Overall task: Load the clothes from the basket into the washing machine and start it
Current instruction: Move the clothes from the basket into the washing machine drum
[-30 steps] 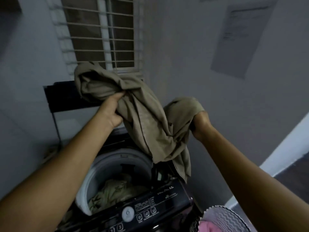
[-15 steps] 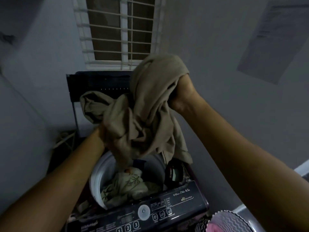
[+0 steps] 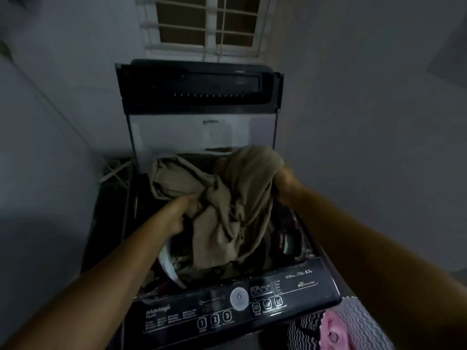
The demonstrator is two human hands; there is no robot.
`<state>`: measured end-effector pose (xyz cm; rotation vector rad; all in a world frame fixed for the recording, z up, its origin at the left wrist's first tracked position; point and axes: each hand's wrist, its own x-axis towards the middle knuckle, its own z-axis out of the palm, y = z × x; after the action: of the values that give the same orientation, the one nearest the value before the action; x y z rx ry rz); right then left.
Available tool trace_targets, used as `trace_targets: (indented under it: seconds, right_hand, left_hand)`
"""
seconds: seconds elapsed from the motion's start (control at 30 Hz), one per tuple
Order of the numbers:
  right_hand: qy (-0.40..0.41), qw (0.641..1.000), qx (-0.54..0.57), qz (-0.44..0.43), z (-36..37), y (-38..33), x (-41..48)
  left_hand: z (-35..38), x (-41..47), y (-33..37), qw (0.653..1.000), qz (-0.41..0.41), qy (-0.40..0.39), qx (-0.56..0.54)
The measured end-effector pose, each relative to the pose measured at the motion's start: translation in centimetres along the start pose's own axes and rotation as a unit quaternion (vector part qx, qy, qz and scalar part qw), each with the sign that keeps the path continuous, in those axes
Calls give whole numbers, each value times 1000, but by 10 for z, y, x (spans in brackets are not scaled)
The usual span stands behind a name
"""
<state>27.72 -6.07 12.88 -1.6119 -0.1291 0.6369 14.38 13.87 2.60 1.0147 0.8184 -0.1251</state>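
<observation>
Both my hands — left hand (image 3: pixel 183 210), right hand (image 3: pixel 283 181) — clutch the khaki garment (image 3: pixel 227 198) over the open washing machine (image 3: pixel 316 281), bunched to fit the drum.

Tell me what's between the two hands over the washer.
In the head view, only the beige cloth spans from the left hand to the right hand; both grip it above the open drum.

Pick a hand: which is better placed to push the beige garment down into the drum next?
Left, probably. The left hand grips the beige garment low, right over the drum. The right hand holds its bunched top higher, toward the drum's right side.
</observation>
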Motion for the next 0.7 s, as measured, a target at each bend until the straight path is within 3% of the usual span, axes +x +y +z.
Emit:
trace_targets:
  seconds: [0.07, 0.13, 0.23, 0.3, 0.37, 0.47, 0.53, 0.6, 0.7]
  right_hand:
    - [7, 997, -70, 1, -8, 26, 5]
    - [-9, 971, -238, 3, -21, 61, 16]
    - [-74, 849, -521, 45, -32, 93, 34]
    - [-104, 778, -616, 68, -33, 106, 42]
    - [-112, 740, -662, 41, -26, 109, 42]
    - [-112, 742, -657, -75, -11, 122, 52]
    - [-163, 712, -663, -162, 2, 139, 56]
    - [-223, 678, -677, -182, 12, 168, 64]
    - [-284, 592, -746, -108, 11, 211, 74]
  left_hand:
    - [-4, 8, -12, 997, -35, 36, 63]
    - [-8, 16, -27, 989, -73, 45, 118]
    - [-7, 23, -43, 953, -111, 50, 277]
    - [-9, 34, -49, 897, -27, 75, 435]
    - [-8, 41, -50, 844, 102, 104, 516]
    - [-4, 54, -52, 779, 244, 80, 572]
    - [-4, 71, -61, 692, 264, 50, 670]
    - [-9, 94, -76, 620, 250, 32, 743]
    - [-20, 131, -98, 581, 218, -5, 784]
